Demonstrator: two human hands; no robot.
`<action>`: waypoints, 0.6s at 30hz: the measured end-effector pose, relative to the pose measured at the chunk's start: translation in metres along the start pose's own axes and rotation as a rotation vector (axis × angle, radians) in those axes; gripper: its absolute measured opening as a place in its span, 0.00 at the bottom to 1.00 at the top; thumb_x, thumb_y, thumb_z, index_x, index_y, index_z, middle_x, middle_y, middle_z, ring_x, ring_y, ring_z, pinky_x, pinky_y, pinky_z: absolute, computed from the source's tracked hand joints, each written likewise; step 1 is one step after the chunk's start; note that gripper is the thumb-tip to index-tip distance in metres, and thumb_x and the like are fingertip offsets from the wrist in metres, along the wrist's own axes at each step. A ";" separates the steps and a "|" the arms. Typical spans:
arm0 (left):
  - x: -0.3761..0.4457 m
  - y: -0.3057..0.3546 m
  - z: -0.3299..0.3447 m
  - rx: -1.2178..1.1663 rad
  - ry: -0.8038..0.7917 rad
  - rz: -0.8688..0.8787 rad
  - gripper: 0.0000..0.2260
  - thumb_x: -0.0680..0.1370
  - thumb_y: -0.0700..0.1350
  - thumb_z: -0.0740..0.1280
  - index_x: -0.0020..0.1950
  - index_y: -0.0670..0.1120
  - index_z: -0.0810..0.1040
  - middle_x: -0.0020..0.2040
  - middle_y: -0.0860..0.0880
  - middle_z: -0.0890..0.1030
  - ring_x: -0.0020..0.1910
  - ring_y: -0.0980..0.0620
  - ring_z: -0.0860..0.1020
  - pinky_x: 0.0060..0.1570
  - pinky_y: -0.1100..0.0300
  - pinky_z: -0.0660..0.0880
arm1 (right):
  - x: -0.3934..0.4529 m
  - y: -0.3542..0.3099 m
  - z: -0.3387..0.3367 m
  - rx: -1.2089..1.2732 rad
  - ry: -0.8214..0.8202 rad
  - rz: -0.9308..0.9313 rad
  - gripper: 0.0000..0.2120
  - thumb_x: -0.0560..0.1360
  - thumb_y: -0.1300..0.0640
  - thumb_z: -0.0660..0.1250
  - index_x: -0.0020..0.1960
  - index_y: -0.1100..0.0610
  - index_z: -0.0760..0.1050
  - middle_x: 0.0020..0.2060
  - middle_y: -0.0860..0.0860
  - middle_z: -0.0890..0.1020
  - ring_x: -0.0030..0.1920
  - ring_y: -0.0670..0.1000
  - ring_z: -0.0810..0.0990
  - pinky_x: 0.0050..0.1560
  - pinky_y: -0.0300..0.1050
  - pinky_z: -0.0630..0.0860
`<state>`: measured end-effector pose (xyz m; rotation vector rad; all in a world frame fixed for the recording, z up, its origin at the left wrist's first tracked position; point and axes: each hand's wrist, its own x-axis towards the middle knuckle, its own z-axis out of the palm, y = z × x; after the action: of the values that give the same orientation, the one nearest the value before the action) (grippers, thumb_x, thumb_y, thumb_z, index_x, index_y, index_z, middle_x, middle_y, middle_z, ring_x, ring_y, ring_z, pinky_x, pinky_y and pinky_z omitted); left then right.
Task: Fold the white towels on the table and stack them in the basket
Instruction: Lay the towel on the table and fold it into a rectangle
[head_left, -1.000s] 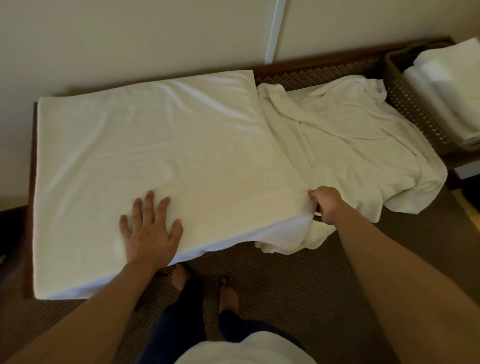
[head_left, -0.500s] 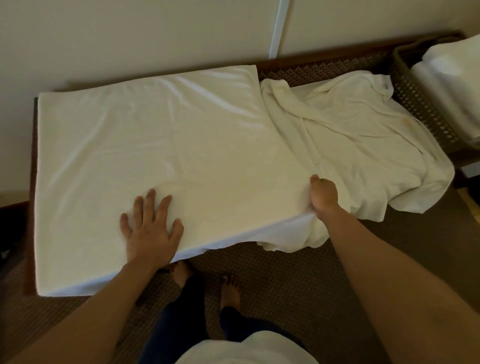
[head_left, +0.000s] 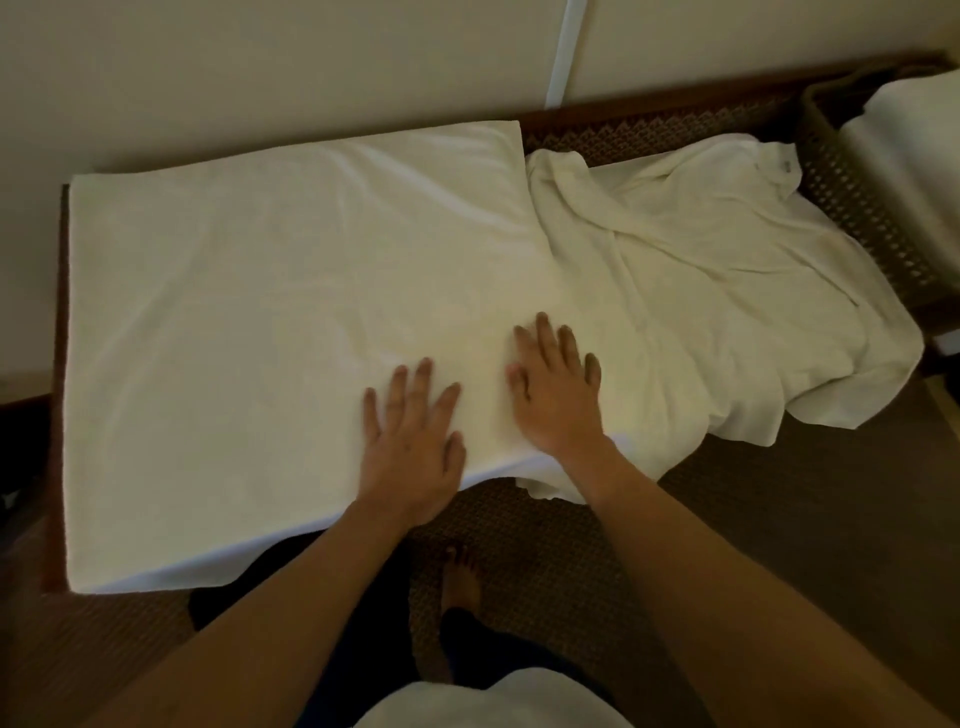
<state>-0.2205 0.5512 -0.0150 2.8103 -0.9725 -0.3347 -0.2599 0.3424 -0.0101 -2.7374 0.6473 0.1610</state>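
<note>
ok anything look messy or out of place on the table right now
Only the crumpled towel on the right: it lies bunched in wrinkles, its near corner hanging off the table edge. The flat towel sits a bit skewed under the left hand and right hand. Folded towels sit in the basket.

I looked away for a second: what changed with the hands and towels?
The right hand let go of the flat white towel's right corner and moved left, now flat on it beside the left hand, which stayed pressing. Crumpled white towel and woven basket unchanged.
</note>
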 end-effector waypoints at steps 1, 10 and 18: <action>0.004 0.003 0.003 0.030 -0.019 0.016 0.29 0.82 0.61 0.47 0.83 0.54 0.57 0.84 0.47 0.47 0.83 0.42 0.44 0.77 0.34 0.45 | -0.002 -0.001 0.007 -0.047 -0.025 -0.012 0.28 0.85 0.41 0.44 0.83 0.44 0.48 0.83 0.47 0.47 0.82 0.55 0.44 0.78 0.65 0.46; -0.058 -0.150 -0.017 0.031 -0.013 -0.451 0.34 0.79 0.71 0.41 0.83 0.61 0.44 0.84 0.51 0.42 0.83 0.45 0.43 0.79 0.38 0.42 | -0.005 0.006 0.016 -0.115 0.004 0.003 0.31 0.82 0.37 0.39 0.83 0.43 0.45 0.83 0.47 0.47 0.82 0.57 0.44 0.79 0.65 0.47; -0.089 -0.193 -0.033 -0.112 0.086 -0.865 0.32 0.83 0.60 0.51 0.84 0.49 0.49 0.84 0.43 0.43 0.82 0.38 0.42 0.77 0.33 0.40 | -0.004 -0.024 0.019 -0.107 -0.018 0.117 0.30 0.84 0.42 0.44 0.84 0.49 0.45 0.83 0.50 0.43 0.82 0.59 0.41 0.77 0.71 0.40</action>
<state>-0.1661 0.7587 -0.0102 2.9358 0.3211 -0.3298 -0.2533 0.3710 -0.0207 -2.7970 0.8165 0.2544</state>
